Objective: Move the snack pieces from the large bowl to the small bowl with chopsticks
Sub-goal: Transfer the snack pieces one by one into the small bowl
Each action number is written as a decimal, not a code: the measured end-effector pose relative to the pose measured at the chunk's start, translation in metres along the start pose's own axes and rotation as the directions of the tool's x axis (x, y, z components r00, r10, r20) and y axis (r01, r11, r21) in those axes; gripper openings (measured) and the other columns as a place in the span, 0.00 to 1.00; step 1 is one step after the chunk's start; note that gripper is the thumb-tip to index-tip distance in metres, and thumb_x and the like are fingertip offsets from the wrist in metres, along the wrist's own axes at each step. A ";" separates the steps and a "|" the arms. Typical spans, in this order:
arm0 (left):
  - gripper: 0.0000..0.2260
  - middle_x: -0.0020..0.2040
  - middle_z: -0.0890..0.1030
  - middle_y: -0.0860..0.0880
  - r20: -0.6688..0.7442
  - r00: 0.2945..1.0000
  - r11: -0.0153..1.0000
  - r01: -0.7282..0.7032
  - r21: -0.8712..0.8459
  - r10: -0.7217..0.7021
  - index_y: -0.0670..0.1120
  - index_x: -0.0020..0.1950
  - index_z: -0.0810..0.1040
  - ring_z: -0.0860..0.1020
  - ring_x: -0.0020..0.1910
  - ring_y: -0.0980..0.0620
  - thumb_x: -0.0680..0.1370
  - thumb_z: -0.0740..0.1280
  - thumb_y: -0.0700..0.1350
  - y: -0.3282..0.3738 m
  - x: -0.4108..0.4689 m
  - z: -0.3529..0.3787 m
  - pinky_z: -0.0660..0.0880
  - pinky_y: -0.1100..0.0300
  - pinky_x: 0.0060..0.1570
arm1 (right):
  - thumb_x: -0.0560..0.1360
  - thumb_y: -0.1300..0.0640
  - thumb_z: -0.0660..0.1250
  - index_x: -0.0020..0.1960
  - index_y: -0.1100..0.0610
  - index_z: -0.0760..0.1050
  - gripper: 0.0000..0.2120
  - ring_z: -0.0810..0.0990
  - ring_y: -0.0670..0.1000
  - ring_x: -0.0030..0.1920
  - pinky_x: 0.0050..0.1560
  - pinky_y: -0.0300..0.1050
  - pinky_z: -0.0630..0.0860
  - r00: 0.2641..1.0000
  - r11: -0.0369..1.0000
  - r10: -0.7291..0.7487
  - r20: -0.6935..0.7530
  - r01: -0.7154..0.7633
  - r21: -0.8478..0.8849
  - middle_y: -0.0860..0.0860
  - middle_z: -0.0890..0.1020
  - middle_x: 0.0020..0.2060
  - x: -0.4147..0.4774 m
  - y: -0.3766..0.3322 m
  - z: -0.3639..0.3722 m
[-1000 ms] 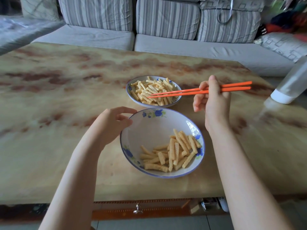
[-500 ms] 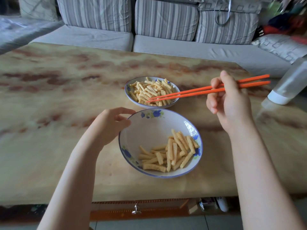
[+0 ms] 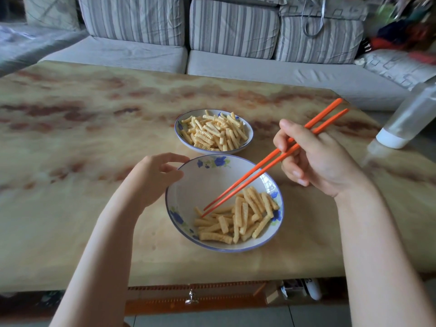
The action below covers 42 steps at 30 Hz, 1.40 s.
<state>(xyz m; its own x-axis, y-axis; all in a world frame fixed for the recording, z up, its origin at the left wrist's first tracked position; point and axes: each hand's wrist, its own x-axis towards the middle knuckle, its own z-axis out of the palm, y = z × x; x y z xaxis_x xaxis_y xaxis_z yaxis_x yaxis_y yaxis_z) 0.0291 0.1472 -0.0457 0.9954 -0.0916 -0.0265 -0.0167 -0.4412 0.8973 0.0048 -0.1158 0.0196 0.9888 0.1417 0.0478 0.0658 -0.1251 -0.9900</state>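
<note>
A large white bowl (image 3: 203, 182) with blue flowers stands near the table's front edge, with yellow ridged snack pieces (image 3: 240, 215) heaped in its near right half. Just behind it a small bowl (image 3: 249, 138) is full of the same pieces. My right hand (image 3: 313, 156) grips a pair of orange chopsticks (image 3: 266, 166); their tips reach down into the large bowl and touch the left end of the heap, holding nothing. My left hand (image 3: 153, 178) curls against the large bowl's left rim, thumb and fingers at its edge.
The marbled table (image 3: 82, 142) spreads wide to the left. A clear bottle with a white cap (image 3: 405, 123) lies tilted at the right edge. A striped grey sofa (image 3: 231, 29) runs behind the table. A drawer knob (image 3: 191, 299) sits under the front edge.
My right hand has swung the chopsticks from over the small bowl back and down, so that their tips are now in the large bowl. My left hand stays at the rim.
</note>
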 end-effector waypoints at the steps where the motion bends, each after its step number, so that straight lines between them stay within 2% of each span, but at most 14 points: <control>1: 0.20 0.44 0.85 0.47 0.000 1.000 1.000 0.000 0.000 0.000 0.67 0.40 0.79 0.82 0.45 0.41 0.75 0.67 0.38 0.000 0.000 0.000 0.78 0.41 0.52 | 0.81 0.49 0.55 0.34 0.58 0.69 0.20 0.61 0.49 0.15 0.18 0.34 0.58 1.000 1.000 0.006 0.011 -0.005 -0.007 0.52 0.66 0.16 0.000 0.000 0.001; 7: 0.23 0.44 0.85 0.48 0.001 1.000 1.000 0.004 0.001 -0.004 0.69 0.38 0.79 0.82 0.46 0.42 0.75 0.67 0.38 0.000 0.000 0.000 0.78 0.41 0.52 | 0.82 0.51 0.53 0.34 0.58 0.67 0.21 0.61 0.48 0.16 0.18 0.34 0.59 1.000 1.000 0.001 0.025 -0.001 0.010 0.52 0.66 0.16 0.005 0.003 0.009; 12: 0.17 0.44 0.85 0.47 0.011 1.000 1.000 -0.001 0.008 0.001 0.63 0.44 0.79 0.82 0.46 0.42 0.76 0.67 0.38 0.000 0.000 -0.001 0.78 0.42 0.52 | 0.82 0.51 0.53 0.33 0.58 0.66 0.21 0.61 0.49 0.15 0.18 0.34 0.59 0.997 0.996 -0.034 -0.063 0.039 0.084 0.51 0.66 0.16 0.008 0.004 0.010; 15: 0.17 0.44 0.85 0.46 0.015 1.000 1.000 0.001 0.008 -0.001 0.63 0.45 0.79 0.82 0.46 0.42 0.76 0.67 0.38 0.000 0.000 0.000 0.78 0.42 0.52 | 0.83 0.53 0.54 0.34 0.57 0.66 0.20 0.63 0.48 0.16 0.19 0.33 0.59 0.981 0.973 -0.085 -0.173 0.120 0.200 0.50 0.68 0.21 0.012 0.005 0.007; 18: 0.18 0.44 0.85 0.46 0.009 1.000 1.000 0.003 0.000 -0.003 0.63 0.45 0.79 0.82 0.47 0.41 0.75 0.67 0.38 0.000 0.000 0.000 0.77 0.42 0.53 | 0.83 0.57 0.55 0.34 0.57 0.66 0.18 0.65 0.46 0.17 0.20 0.34 0.59 0.927 0.911 -0.108 -0.358 0.236 0.337 0.47 0.73 0.27 0.018 0.007 0.005; 22: 0.19 0.45 0.85 0.45 0.007 1.000 1.000 0.009 -0.015 -0.009 0.64 0.43 0.79 0.82 0.46 0.40 0.75 0.67 0.37 0.001 0.000 0.001 0.77 0.41 0.53 | 0.83 0.58 0.55 0.35 0.57 0.66 0.17 0.66 0.47 0.18 0.21 0.37 0.59 0.816 0.871 -0.074 -0.573 0.333 0.361 0.45 0.74 0.23 0.027 0.011 0.009; 26: 0.21 0.44 0.85 0.46 0.001 1.000 1.000 0.017 -0.018 -0.017 0.67 0.40 0.79 0.82 0.46 0.40 0.75 0.66 0.37 0.002 0.000 0.001 0.77 0.41 0.52 | 0.83 0.54 0.54 0.36 0.57 0.67 0.17 0.67 0.50 0.17 0.23 0.39 0.60 0.741 0.892 -0.045 -0.669 0.332 0.307 0.49 0.70 0.18 0.039 0.023 0.016; 30: 0.19 0.44 0.85 0.46 0.005 1.000 1.000 0.020 -0.013 -0.019 0.64 0.43 0.79 0.82 0.47 0.41 0.75 0.66 0.37 0.001 0.000 0.001 0.77 0.41 0.53 | 0.83 0.53 0.53 0.36 0.57 0.68 0.18 0.68 0.49 0.18 0.24 0.39 0.60 0.708 0.896 -0.041 -0.705 0.339 0.287 0.50 0.70 0.17 0.050 0.030 0.027; 42: 0.16 0.45 0.85 0.45 0.024 1.000 1.000 0.020 -0.005 -0.020 0.60 0.46 0.79 0.82 0.47 0.41 0.76 0.66 0.37 0.001 0.001 0.001 0.78 0.43 0.53 | 0.83 0.53 0.53 0.36 0.57 0.68 0.19 0.70 0.51 0.19 0.25 0.41 0.63 0.762 0.932 -0.131 -0.634 0.312 0.183 0.51 0.74 0.19 0.058 0.038 0.029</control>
<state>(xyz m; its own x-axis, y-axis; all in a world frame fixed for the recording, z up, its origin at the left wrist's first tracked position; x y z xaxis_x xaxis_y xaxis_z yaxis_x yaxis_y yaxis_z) 0.0303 0.1461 -0.0449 0.9931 -0.1037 -0.0549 0.0039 -0.4385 0.8987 0.0608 -0.0843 -0.0189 0.8301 -0.4982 0.2504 0.3457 0.1075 -0.9322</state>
